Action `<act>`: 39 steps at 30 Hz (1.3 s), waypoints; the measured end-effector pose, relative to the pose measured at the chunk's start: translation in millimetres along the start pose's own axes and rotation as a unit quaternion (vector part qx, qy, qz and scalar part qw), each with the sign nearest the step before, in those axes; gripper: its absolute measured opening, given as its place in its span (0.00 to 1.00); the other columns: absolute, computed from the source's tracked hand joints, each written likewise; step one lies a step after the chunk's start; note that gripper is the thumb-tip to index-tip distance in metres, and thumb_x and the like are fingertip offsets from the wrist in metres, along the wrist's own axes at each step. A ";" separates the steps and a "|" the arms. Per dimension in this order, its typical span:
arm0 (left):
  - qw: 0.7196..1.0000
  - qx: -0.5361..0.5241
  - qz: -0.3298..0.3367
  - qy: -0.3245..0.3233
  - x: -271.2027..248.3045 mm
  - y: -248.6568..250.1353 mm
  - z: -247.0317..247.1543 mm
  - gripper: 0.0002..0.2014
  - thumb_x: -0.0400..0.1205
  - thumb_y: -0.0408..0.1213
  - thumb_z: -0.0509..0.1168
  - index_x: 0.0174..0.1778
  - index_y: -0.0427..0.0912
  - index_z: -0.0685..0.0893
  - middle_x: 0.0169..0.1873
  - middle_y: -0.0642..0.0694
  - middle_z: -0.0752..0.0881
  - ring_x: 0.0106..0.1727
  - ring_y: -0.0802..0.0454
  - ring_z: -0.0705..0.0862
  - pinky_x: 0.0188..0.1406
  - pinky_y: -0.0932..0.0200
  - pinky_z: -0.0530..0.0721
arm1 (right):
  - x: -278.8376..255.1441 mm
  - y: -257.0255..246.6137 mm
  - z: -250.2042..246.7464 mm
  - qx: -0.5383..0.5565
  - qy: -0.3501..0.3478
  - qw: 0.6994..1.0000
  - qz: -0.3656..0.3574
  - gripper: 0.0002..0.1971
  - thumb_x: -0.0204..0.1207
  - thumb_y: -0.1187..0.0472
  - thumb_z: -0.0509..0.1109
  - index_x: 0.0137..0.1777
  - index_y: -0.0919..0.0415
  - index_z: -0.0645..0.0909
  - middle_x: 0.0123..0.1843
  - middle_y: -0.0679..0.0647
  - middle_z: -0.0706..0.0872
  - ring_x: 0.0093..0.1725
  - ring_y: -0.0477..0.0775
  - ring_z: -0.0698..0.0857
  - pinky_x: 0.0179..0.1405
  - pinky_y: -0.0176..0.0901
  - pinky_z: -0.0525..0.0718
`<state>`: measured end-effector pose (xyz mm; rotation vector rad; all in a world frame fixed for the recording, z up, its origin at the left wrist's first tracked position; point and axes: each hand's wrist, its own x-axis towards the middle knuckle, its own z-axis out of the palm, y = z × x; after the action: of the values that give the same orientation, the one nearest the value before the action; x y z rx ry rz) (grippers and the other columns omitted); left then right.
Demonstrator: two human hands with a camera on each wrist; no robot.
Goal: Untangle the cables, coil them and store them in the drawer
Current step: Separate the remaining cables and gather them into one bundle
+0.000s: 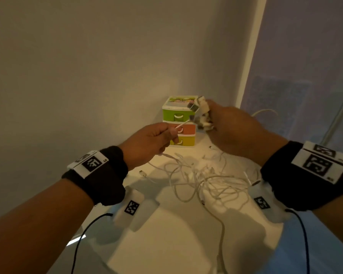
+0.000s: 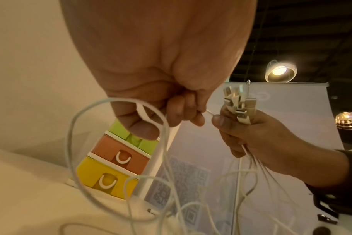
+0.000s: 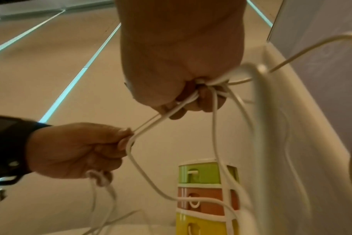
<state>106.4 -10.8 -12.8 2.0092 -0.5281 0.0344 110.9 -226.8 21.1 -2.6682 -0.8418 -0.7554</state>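
Several white cables lie in a tangle [image 1: 204, 181] on the white table [image 1: 166, 234]. My right hand [image 1: 234, 127] is raised and grips a bundle of their USB plug ends [image 1: 201, 113], also seen as plug ends [image 2: 238, 105]; the cords [image 3: 215, 111] hang from its fist [image 3: 191, 89]. My left hand [image 1: 152, 139] pinches one white cable [image 1: 181, 125] just left of the bundle, the same hand [image 3: 78, 149] holding the strand taut. Behind both hands stands a small drawer unit [image 1: 179, 123] with green, orange and yellow drawers, all closed.
The drawer unit [image 2: 119, 160] sits in the corner against a beige wall. A translucent panel [image 1: 305, 76] rises on the right. Black wrist-camera cords [image 1: 83, 234] trail over the table's near edge. A small loose connector [image 1: 142, 172] lies left of the tangle.
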 end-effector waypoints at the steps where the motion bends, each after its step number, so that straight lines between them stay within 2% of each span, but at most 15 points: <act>1: 1.000 0.000 -0.002 0.006 -1.0 -3.2 -2.7 0.15 0.88 0.43 0.54 0.44 0.38 0.81 0.28 0.50 0.71 0.28 0.57 0.69 0.35 0.58 0.73 | 2.0 6.3 -0.8 -0.006 0.028 0.999 0.017 0.14 0.79 0.63 0.61 0.64 0.58 0.71 0.36 0.51 0.76 0.30 0.57 0.73 0.29 0.44 0.69; 5: 1.000 0.019 -0.020 0.014 -4.9 -14.8 -11.9 0.16 0.88 0.42 0.55 0.43 0.37 0.82 0.28 0.47 0.73 0.30 0.52 0.75 0.37 0.57 0.77 | 6.3 27.2 3.5 -0.028 0.072 0.993 0.087 0.12 0.77 0.64 0.61 0.60 0.57 0.72 0.32 0.51 0.77 0.26 0.59 0.74 0.24 0.44 0.71; 9: 0.998 0.010 -0.051 0.025 -8.5 -19.5 -12.8 0.15 0.88 0.42 0.54 0.43 0.38 0.81 0.26 0.51 0.71 0.28 0.57 0.74 0.37 0.63 0.81 | 6.4 40.5 5.1 -0.036 0.088 0.984 0.147 0.07 0.77 0.67 0.59 0.53 0.60 0.69 0.36 0.60 0.81 0.27 0.60 0.75 0.28 0.50 0.81; 11: 0.998 0.031 -0.044 0.043 -7.4 -19.0 -11.7 0.15 0.88 0.43 0.54 0.44 0.39 0.80 0.27 0.51 0.72 0.27 0.57 0.76 0.36 0.63 0.80 | 6.2 36.3 7.2 -0.055 0.112 0.986 0.111 0.06 0.76 0.68 0.61 0.51 0.62 0.69 0.43 0.64 0.81 0.27 0.60 0.76 0.24 0.52 0.81; 14: 0.996 0.056 -0.028 0.057 -4.2 -13.5 -7.3 0.14 0.88 0.43 0.54 0.46 0.40 0.81 0.27 0.51 0.72 0.25 0.57 0.75 0.32 0.63 0.80 | 4.3 11.8 2.4 -0.003 0.150 0.988 0.025 0.17 0.77 0.66 0.64 0.66 0.61 0.69 0.57 0.60 0.79 0.29 0.60 0.80 0.23 0.52 0.83; 16: 0.998 0.040 -0.011 0.050 -2.3 -7.3 -2.8 0.12 0.88 0.41 0.56 0.46 0.41 0.82 0.26 0.52 0.71 0.24 0.57 0.74 0.32 0.59 0.81 | 1.9 -6.7 -2.9 0.036 0.101 0.994 -0.025 0.26 0.78 0.62 0.64 0.76 0.50 0.63 0.56 0.46 0.79 0.32 0.54 0.81 0.28 0.46 0.83; 18: 0.999 0.023 0.011 0.040 -3.7 0.5 2.2 0.11 0.87 0.37 0.58 0.44 0.49 0.84 0.28 0.49 0.77 0.26 0.54 0.76 0.31 0.57 0.82 | -0.9 -23.9 -1.4 0.007 -0.028 0.997 -0.076 0.25 0.80 0.58 0.64 0.75 0.42 0.62 0.52 0.39 0.76 0.40 0.48 0.83 0.35 0.45 0.83; 20: 0.999 0.003 0.032 0.024 -5.0 4.9 4.2 0.15 0.85 0.28 0.60 0.45 0.54 0.85 0.35 0.44 0.83 0.28 0.51 0.79 0.29 0.58 0.82 | -0.1 -32.2 7.9 -0.024 -0.113 0.988 -0.099 0.18 0.82 0.56 0.62 0.69 0.41 0.65 0.53 0.39 0.77 0.49 0.49 0.84 0.42 0.48 0.84; 22: 0.999 0.006 0.036 0.013 -6.3 6.5 4.2 0.18 0.83 0.25 0.61 0.44 0.56 0.85 0.36 0.46 0.84 0.27 0.52 0.80 0.29 0.59 0.83 | 0.0 -31.0 13.2 -0.015 -0.129 0.988 -0.083 0.15 0.83 0.55 0.60 0.65 0.40 0.64 0.49 0.40 0.79 0.50 0.51 0.83 0.43 0.50 0.83; 24: 0.999 -0.001 0.031 0.024 -5.8 6.1 3.4 0.14 0.85 0.31 0.60 0.41 0.54 0.85 0.30 0.47 0.81 0.26 0.54 0.79 0.30 0.58 0.82 | -0.4 -25.8 13.4 -0.034 -0.103 0.992 -0.065 0.09 0.83 0.53 0.58 0.56 0.39 0.60 0.36 0.39 0.73 0.41 0.54 0.82 0.38 0.49 0.82; 25: 0.999 -0.006 0.025 0.034 -6.0 5.2 2.7 0.11 0.86 0.36 0.60 0.39 0.48 0.84 0.27 0.49 0.78 0.25 0.55 0.78 0.31 0.58 0.82 | 0.1 -22.4 11.9 -0.050 -0.083 0.994 -0.055 0.08 0.83 0.53 0.57 0.54 0.41 0.59 0.33 0.40 0.70 0.37 0.55 0.80 0.34 0.48 0.80; 28: 0.999 -0.014 -0.004 0.033 -8.8 3.4 1.6 0.17 0.85 0.45 0.60 0.41 0.34 0.80 0.21 0.57 0.76 0.25 0.57 0.79 0.33 0.62 0.82 | 0.8 -8.6 -0.9 -0.077 -0.003 0.997 0.012 0.08 0.82 0.58 0.57 0.58 0.48 0.64 0.32 0.45 0.71 0.31 0.57 0.78 0.28 0.43 0.69; 32: 0.998 -0.056 -0.014 0.015 -12.3 -0.1 3.5 0.15 0.88 0.41 0.56 0.42 0.37 0.80 0.23 0.50 0.75 0.30 0.51 0.79 0.39 0.54 0.82 | 1.9 7.0 -10.2 -0.065 0.087 0.991 0.077 0.04 0.82 0.60 0.55 0.54 0.52 0.67 0.28 0.48 0.74 0.22 0.49 0.69 0.22 0.40 0.65; 36: 0.998 -0.047 -0.041 0.017 -12.6 -5.0 2.8 0.12 0.87 0.40 0.57 0.45 0.41 0.83 0.29 0.51 0.75 0.27 0.55 0.73 0.29 0.59 0.78 | -4.3 18.0 -9.8 -0.061 0.107 0.984 0.126 0.07 0.81 0.63 0.56 0.57 0.53 0.69 0.30 0.49 0.74 0.26 0.58 0.72 0.27 0.44 0.68; 39: 0.998 -0.023 -0.054 0.019 -16.1 -9.4 0.7 0.10 0.86 0.41 0.59 0.48 0.45 0.86 0.29 0.57 0.76 0.25 0.62 0.72 0.29 0.62 0.77 | -5.9 30.8 -12.8 -0.078 0.118 0.978 0.153 0.09 0.78 0.67 0.58 0.56 0.56 0.68 0.31 0.52 0.74 0.29 0.60 0.71 0.28 0.45 0.69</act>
<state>95.3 -2.1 -25.0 1.9847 -0.3923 -0.0062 119.8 -259.0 26.4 -2.6787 -0.3139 -1.0651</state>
